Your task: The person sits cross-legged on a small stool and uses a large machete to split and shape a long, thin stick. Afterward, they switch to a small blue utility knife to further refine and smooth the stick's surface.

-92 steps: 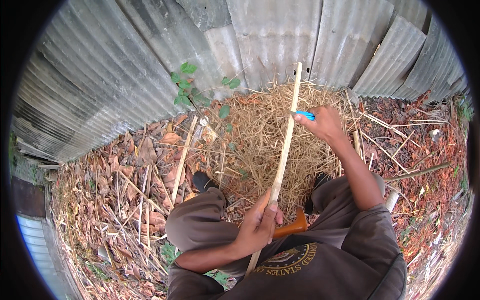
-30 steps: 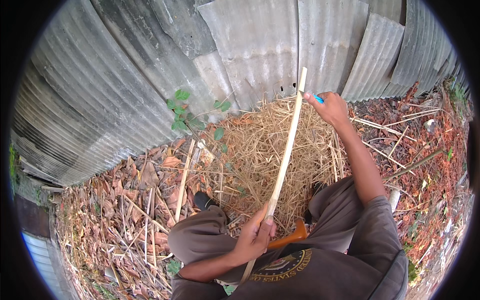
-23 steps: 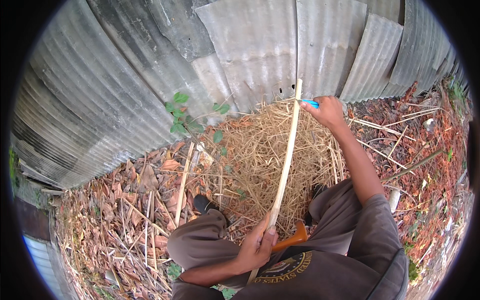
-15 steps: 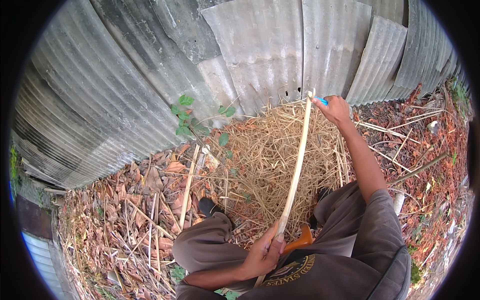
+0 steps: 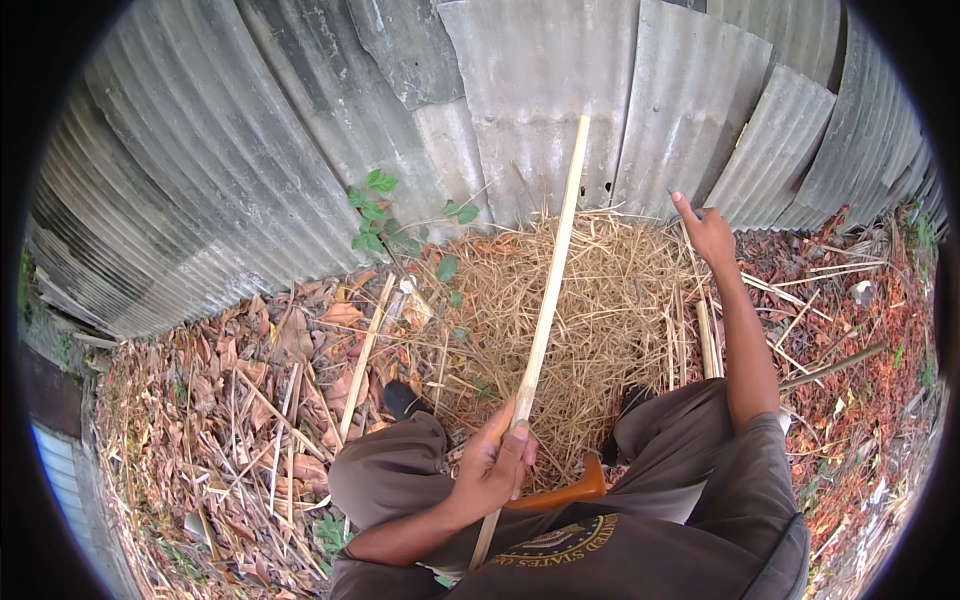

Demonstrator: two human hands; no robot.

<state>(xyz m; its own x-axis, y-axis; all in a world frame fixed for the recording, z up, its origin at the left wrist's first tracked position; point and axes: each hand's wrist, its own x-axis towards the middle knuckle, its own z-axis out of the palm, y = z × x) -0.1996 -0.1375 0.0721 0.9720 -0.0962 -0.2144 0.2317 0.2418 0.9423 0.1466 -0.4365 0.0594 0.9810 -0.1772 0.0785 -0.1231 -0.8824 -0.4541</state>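
My left hand [image 5: 495,462] is closed round the lower part of a long, pale strip of split wood or bamboo [image 5: 552,290]. The strip tilts up and away, its far end in front of the metal wall and its lower end by my lap. My right hand [image 5: 710,238] is off to the right, apart from the strip, with its fingers curled and thumb stretched forward. A small blue tool showed in it earlier; now the fingers mostly hide it, and only a thin dark tip shows by the thumb. An orange-brown curved handle [image 5: 565,494] lies across my lap.
Thin shavings [image 5: 600,290] are heaped between my feet. Corrugated metal sheets [image 5: 550,70] form a wall ahead. A green-leaved plant [image 5: 370,225] grows at its foot. Dry leaves and loose strips [image 5: 367,355] cover the ground on the left; more sticks [image 5: 835,365] lie right.
My right hand has come away from the strip's far end and moved right. The strip has swung left, still in my left hand, which has shifted slightly left and up.
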